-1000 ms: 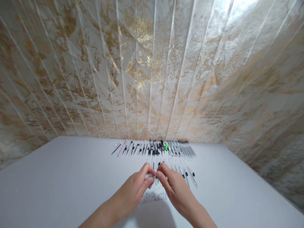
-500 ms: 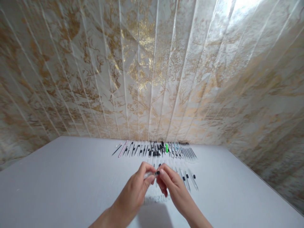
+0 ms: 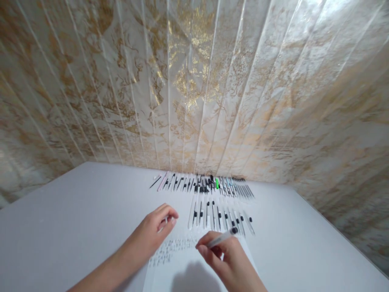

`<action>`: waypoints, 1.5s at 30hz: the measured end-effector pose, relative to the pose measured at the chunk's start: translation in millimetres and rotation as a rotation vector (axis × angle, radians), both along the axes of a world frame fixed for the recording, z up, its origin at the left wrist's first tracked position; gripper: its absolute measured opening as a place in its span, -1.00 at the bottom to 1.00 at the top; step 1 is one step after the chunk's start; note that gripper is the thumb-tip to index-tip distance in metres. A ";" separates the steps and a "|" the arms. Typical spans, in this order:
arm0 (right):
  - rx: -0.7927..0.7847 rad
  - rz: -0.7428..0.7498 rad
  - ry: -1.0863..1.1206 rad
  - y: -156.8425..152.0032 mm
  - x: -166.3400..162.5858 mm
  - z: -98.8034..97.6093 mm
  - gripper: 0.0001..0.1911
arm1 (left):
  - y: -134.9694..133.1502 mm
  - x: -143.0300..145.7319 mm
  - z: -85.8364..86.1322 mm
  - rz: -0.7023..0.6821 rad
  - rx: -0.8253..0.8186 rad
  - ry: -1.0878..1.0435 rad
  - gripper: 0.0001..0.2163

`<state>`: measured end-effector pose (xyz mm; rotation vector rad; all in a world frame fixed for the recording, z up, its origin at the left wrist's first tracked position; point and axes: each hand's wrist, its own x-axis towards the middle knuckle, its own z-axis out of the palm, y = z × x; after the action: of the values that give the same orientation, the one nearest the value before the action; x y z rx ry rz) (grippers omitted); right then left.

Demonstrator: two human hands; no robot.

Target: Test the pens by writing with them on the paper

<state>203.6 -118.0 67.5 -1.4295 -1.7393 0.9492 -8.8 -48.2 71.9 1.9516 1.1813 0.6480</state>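
Note:
In my right hand is a clear-barrelled pen with a black piece at its upper back end. It slants between thumb and fingers, its tip hidden by them near the end of a handwritten line. Under that hand lies a white sheet of paper with several lines of dark writing across its top. My left hand is loosely curled beside the upper left of the sheet, with a gap between thumb and fingers and nothing visible held. Beyond my hands, several clear pens with black parts lie side by side.
Farther back on the white table, a long row of pens and refills includes a bright green marker and a pink pen. Patterned gold-and-white curtain fabric hangs along the table's far edge.
My hands, earlier together at the pen's black end, have parted. The left moved left; the right came down over the paper with the pen. The view shifted, uncovering the nearer pens and the writing.

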 end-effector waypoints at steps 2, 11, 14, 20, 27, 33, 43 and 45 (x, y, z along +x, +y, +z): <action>0.025 -0.026 0.002 -6.9 -4.0 -7.9 -0.82 | -4.5 -19.4 -18.5 0.005 0.037 0.164 -0.90; 0.005 -0.173 0.103 0.0 -48.6 -58.7 -0.85 | -10.3 -9.3 -52.3 -0.058 0.190 0.402 -0.90; 0.033 -0.233 0.136 2.7 -50.9 -78.7 -0.81 | -8.1 -2.3 -53.2 -0.074 0.217 0.419 -0.89; 0.066 -0.295 0.158 2.9 -51.6 -95.1 -0.78 | -7.0 -4.2 -58.3 -0.093 0.245 0.394 -0.88; 0.073 -0.284 0.127 1.9 -52.2 -94.7 -0.76 | -8.3 -7.4 -61.0 -0.069 0.244 0.323 -0.88; 0.072 -0.296 0.004 3.0 -53.7 -96.3 -0.77 | -8.1 -7.3 -61.0 -0.065 0.256 0.307 -0.88; 0.071 -0.266 0.061 1.3 -53.5 -90.9 -0.78 | -8.8 -8.0 -63.9 -0.063 0.271 0.309 -0.88; 0.054 -0.275 0.060 1.6 -54.6 -91.0 -0.77 | -9.1 -7.8 -63.8 -0.065 0.276 0.319 -0.88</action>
<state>149.0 -116.3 -23.5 -1.5409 -1.4679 0.7828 -16.6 -57.3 8.1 2.3845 1.2628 0.4981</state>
